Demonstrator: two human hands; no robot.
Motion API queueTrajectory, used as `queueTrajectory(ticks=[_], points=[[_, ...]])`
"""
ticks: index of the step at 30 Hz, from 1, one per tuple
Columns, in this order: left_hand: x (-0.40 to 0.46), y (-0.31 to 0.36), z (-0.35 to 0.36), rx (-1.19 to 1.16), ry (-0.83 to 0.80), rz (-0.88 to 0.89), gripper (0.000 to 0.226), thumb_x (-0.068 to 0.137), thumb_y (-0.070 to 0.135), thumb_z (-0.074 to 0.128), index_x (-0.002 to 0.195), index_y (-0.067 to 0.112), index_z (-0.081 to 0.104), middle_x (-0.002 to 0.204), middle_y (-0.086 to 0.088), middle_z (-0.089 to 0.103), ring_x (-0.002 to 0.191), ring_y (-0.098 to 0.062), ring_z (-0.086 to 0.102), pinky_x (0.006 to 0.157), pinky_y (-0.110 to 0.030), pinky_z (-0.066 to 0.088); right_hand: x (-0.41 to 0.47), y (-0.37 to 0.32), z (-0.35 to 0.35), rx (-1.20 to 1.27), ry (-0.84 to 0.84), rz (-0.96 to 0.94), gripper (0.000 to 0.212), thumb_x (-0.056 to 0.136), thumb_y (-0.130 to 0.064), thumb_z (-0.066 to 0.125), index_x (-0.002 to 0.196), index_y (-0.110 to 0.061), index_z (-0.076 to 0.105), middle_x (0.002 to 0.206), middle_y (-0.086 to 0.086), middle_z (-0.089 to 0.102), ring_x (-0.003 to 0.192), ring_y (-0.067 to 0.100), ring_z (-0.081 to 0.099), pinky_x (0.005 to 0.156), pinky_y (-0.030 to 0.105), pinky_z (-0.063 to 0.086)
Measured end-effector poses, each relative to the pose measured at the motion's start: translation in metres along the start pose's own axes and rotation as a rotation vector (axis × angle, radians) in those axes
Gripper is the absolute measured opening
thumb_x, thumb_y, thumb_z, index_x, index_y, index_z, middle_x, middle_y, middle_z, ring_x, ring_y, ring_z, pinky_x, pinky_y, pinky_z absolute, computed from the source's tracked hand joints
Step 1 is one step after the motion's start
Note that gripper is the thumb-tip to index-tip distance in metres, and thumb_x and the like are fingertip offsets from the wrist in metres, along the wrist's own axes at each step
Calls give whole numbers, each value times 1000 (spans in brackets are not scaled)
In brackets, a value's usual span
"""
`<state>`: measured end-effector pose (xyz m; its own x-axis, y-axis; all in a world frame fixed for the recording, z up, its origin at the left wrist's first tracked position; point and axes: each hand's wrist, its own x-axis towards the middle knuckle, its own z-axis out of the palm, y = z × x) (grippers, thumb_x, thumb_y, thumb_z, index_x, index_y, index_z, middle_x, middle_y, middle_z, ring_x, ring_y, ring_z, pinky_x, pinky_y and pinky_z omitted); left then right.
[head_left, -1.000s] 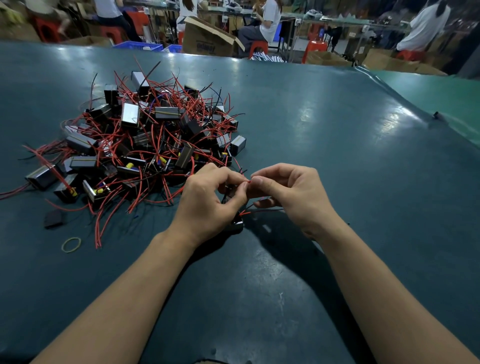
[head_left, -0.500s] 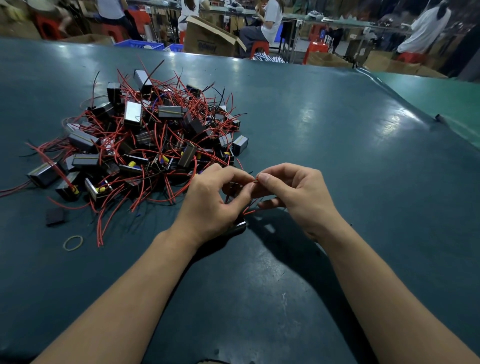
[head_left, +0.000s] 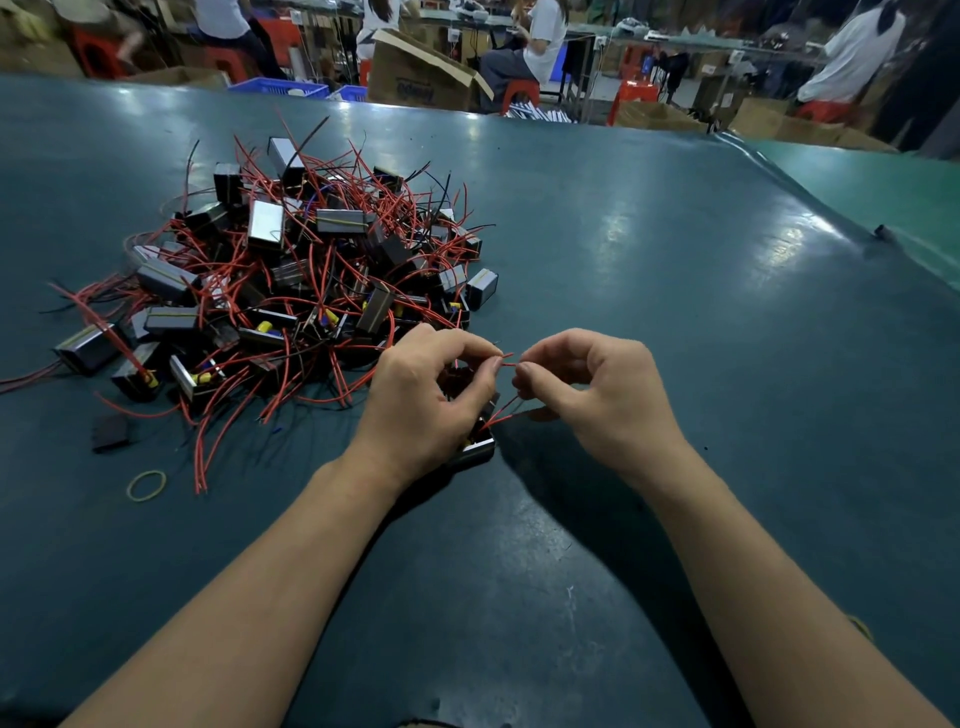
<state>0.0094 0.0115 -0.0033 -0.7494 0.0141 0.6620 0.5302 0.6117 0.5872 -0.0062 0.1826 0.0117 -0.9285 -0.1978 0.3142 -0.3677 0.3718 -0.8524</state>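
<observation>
Head view, looking down on a dark teal tabletop. My left hand and right hand meet at the centre. They are just in front of a tangled pile of small black and silver boxes with red leads.

The left grip is closed. Its lower fingers curl round one small black box with a shiny metal frame, held low against the tabletop. Its thumb and forefinger pinch a thin red wire that appears to come from that box. The right grip is closed too, with thumb and forefinger pinching the free end of the same wire, and the two pinches nearly touch. A second red lead runs from the box toward the right palm.

I judge the step to be twisting or tidying the wire's tip. To do it well:
- Hold the left pinch firm as the anchor, so no pull reaches the box.
- Roll the tip with the right fingertips only, in one direction.
- Guide the second lead clear of the twist.
- Avoid pulling the hands apart hard, which could snap the wire.

A yellow rubber band and a flat black square piece lie well apart at the left.
</observation>
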Motion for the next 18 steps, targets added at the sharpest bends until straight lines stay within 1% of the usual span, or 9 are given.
queueTrajectory(ticks=[3, 4, 7, 10, 12, 13, 14, 16, 18], points=[[1, 1, 1, 41, -14, 57, 11, 83, 5, 74, 92, 7, 77, 82, -3, 72, 73, -20, 57, 70, -26, 43, -1, 2, 1, -215, 99, -248, 4, 83, -9, 74, 83, -12, 72, 70, -6, 69, 64, 6, 65, 62, 17, 52], [1, 0, 1, 47, -13, 68, 11, 82, 4, 74, 92, 7, 78, 80, -4, 72, 72, -22, 56, 69, -27, 43, -1, 3, 2, -267, 131, -320, 3, 83, -9, 75, 82, -10, 72, 69, -6, 69, 62, 7, 64, 61, 18, 53], [0, 1, 1, 49, -5, 95, 8, 81, 5, 74, 88, 7, 78, 76, -5, 71, 68, -26, 56, 66, -35, 46, -1, 6, 2, -397, 177, -459, 6, 84, -11, 72, 80, -7, 71, 69, 0, 69, 58, 19, 64, 56, 38, 55], [0, 0, 1, 53, -10, 111, 7, 80, 5, 74, 85, 7, 78, 72, -5, 70, 65, -27, 55, 63, -38, 46, 2, 8, -1, -473, 192, -558, 10, 88, -13, 69, 80, -7, 70, 72, 3, 64, 61, 25, 60, 52, 41, 52], [1, -1, -1, 52, -24, 124, 7, 80, 5, 73, 85, 6, 78, 72, -5, 69, 65, -26, 54, 63, -37, 45, 3, 8, -3, -442, 179, -576, 9, 88, -13, 70, 82, -7, 73, 77, 5, 61, 64, 24, 58, 52, 39, 50], [0, -1, -1, 46, -31, 129, 7, 81, 4, 73, 85, 6, 78, 73, -5, 69, 66, -25, 54, 64, -36, 45, 3, 9, -3, -365, 156, -541, 7, 87, -12, 71, 83, -8, 74, 79, 5, 61, 65, 22, 59, 53, 38, 51], [0, 0, -2, 34, -34, 134, 7, 81, 3, 73, 85, 5, 78, 74, -5, 69, 67, -25, 54, 64, -36, 45, 3, 8, -4, -239, 119, -449, 4, 86, -11, 72, 83, -10, 74, 78, 3, 63, 67, 20, 61, 54, 34, 53], [1, 0, -3, 11, -39, 146, 7, 81, 2, 73, 86, 5, 78, 76, -4, 69, 69, -25, 55, 65, -34, 46, 4, 5, -3, 74, 24, -149, 8, 86, -9, 72, 83, -16, 74, 73, -2, 67, 67, 15, 65, 51, 28, 54], [1, -1, -3, 3, -51, 164, 9, 81, 2, 73, 87, 5, 78, 76, -5, 69, 69, -23, 55, 66, -33, 45, 4, 4, -3, 258, -54, 41, 13, 87, -8, 71, 83, -20, 72, 68, -3, 69, 64, 13, 68, 47, 24, 52]])
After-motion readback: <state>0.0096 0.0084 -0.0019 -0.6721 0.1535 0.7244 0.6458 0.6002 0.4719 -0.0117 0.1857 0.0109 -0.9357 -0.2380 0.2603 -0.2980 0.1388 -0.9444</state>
